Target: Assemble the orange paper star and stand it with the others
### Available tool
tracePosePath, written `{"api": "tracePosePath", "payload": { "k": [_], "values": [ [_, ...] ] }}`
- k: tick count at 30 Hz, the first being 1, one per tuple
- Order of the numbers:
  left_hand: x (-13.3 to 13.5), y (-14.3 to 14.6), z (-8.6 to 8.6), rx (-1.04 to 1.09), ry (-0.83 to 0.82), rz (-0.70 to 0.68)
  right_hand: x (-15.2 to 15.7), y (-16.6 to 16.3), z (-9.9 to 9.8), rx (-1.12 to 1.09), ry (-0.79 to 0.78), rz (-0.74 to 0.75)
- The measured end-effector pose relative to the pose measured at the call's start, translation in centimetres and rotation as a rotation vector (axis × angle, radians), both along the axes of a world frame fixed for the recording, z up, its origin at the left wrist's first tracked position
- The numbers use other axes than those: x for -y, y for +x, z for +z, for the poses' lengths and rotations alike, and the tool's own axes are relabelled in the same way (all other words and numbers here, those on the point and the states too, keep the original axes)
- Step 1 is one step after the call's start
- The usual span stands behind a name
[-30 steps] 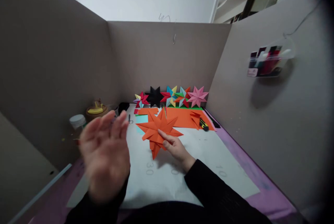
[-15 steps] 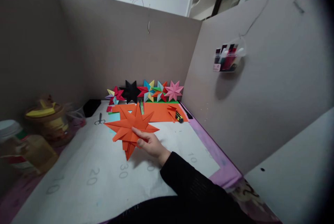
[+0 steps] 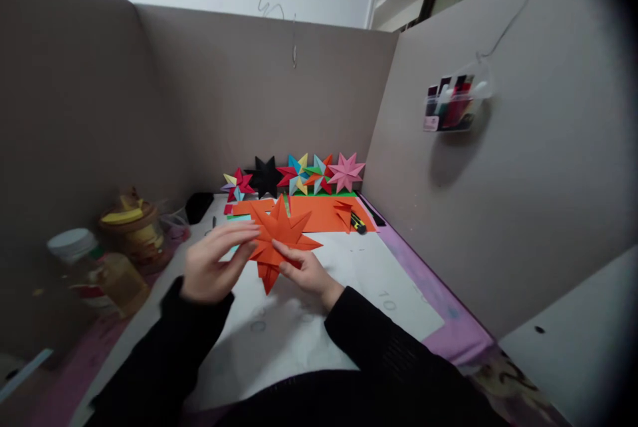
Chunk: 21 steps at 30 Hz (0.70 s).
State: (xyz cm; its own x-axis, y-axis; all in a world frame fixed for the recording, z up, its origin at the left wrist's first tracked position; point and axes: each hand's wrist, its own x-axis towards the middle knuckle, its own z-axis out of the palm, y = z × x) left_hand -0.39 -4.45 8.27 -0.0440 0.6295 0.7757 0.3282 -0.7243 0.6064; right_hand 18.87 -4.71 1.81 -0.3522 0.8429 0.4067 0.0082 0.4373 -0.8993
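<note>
An orange folded-paper star point(image 3: 286, 228) is held up over the white work sheet, its points spread out and a smaller stepped tip hanging down. My right hand point(image 3: 309, 272) pinches it near the lower middle, thumb on the front face. At the star's left side is my left hand point(image 3: 216, 264), slightly blurred, with fingers and thumb closed about the left point, which they hide. Behind the star lie orange paper sheets point(image 3: 319, 208). A folded orange piece point(image 3: 343, 211) and a yellow-black cutter knife point(image 3: 357, 222) rest on them.
Along the back wall stand a black paper star point(image 3: 266, 176), a pink one point(image 3: 346, 172) and several multicoloured ones. At left are a white-capped bottle point(image 3: 100, 271), a brown tub point(image 3: 132, 231) and a clear cup point(image 3: 174, 220). A clear holder point(image 3: 453, 105) hangs on the right wall.
My left hand has come in from outside the view to the star's left side. The right hand keeps its hold on the star. The view has shifted, moving the scene rightward.
</note>
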Motion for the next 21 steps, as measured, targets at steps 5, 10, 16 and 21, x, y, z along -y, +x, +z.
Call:
{"api": "tracePosePath", "payload": {
  "k": [5, 10, 16, 21],
  "values": [
    [-3.8, -1.5, -2.4, -0.462, 0.091, 0.220, 0.0, -0.3, -0.3, 0.048, 0.059, 0.035],
    [-4.4, -2.2, -4.5, -0.461, 0.070, 0.147, 0.1, -0.6, -0.7, 0.077, 0.066, 0.016],
    [-3.9, -2.1, -4.7, -0.404, 0.049, 0.102, 0.2, -0.7, -0.7, 0.067, 0.028, 0.008],
    [-3.8, -2.0, -4.8, -0.307, 0.004, 0.064, 0.1, -0.8, -0.7, 0.048, 0.033, 0.016]
  ]
}}
